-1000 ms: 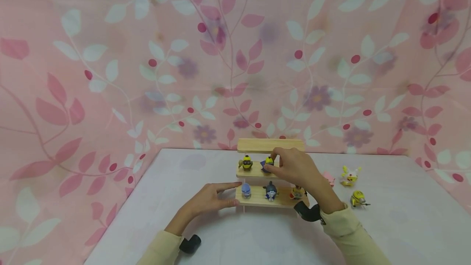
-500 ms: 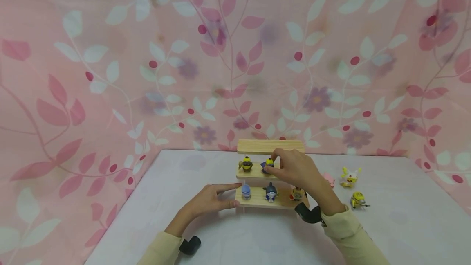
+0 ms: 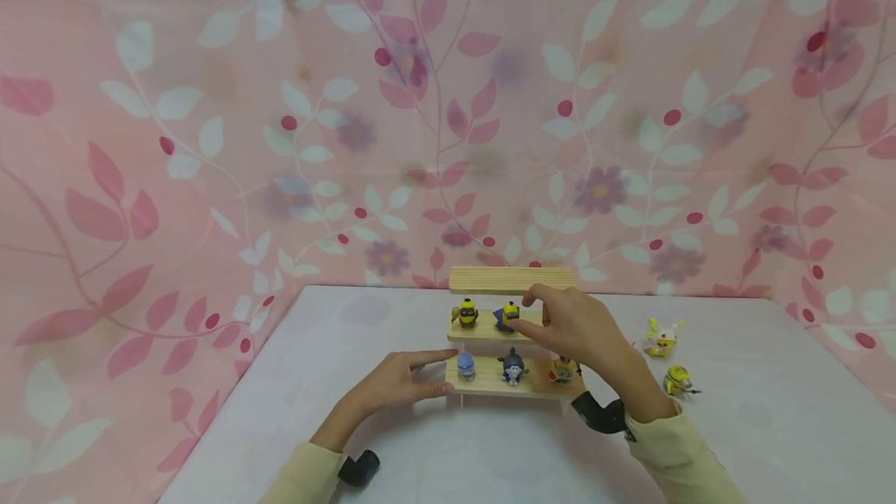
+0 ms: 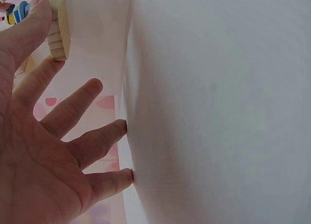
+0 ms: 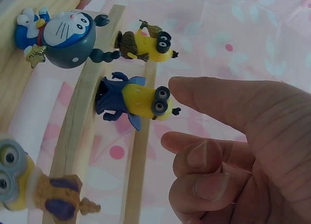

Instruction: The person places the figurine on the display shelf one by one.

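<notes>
A small yellow Minion figure in a blue outfit (image 3: 505,318) stands on the middle board of a three-tier wooden display shelf (image 3: 483,390). My right hand (image 3: 577,329) is just to its right, and the right wrist view shows thumb (image 5: 209,95) and forefinger apart, off the figure (image 5: 133,100), with other fingers curled. Beside it on the same board is a Minion in brown (image 3: 467,314). At the left end of the bottom board, my left hand (image 3: 392,383) touches the wood with straight thumb and forefinger. Its other fingers are spread, two with tips at the tabletop.
On the bottom board stand a pale blue figure (image 3: 466,365), a dark-hooded cat figure (image 3: 513,368) and a gold-robed Minion (image 3: 562,369). The top board (image 3: 511,279) shows bare wood. Right of the shelf, a yellow-white figure (image 3: 661,337) and another Minion (image 3: 677,381) rest on the white tabletop.
My right hand has let go of the blue-clad Minion and shifted slightly right, its forefinger and thumb spreading. The figure stays upright on the middle board. My left hand keeps its place.
</notes>
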Demonstrator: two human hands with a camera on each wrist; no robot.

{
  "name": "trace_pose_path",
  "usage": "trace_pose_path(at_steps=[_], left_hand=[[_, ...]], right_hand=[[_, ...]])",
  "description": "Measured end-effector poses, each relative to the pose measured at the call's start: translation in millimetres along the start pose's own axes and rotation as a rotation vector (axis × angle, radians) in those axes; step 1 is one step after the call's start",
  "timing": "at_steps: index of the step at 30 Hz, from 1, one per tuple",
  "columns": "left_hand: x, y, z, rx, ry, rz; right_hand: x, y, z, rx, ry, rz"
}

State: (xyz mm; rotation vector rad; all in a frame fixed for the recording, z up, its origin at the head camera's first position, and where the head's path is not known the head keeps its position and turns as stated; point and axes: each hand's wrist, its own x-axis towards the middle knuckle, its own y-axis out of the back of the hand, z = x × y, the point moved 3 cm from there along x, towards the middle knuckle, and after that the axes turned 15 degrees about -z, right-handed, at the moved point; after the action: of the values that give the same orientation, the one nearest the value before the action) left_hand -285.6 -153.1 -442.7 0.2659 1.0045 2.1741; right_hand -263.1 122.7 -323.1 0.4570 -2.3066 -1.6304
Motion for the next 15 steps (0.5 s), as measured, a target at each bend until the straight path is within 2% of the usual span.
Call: trace_pose_path(at_steps=[7, 15], left_hand=[[0.7, -0.5, -0.6, -0.002, -0.009, 0.004], [1.8, -2.1, -5.8, -0.003, -0.007, -0.003]], right_hand=[[-10.5, 4.1, 4.7, 0.003, -0.009, -0.015], [-18.7, 3.0, 14.2, -0.039, 0.01, 0.021]])
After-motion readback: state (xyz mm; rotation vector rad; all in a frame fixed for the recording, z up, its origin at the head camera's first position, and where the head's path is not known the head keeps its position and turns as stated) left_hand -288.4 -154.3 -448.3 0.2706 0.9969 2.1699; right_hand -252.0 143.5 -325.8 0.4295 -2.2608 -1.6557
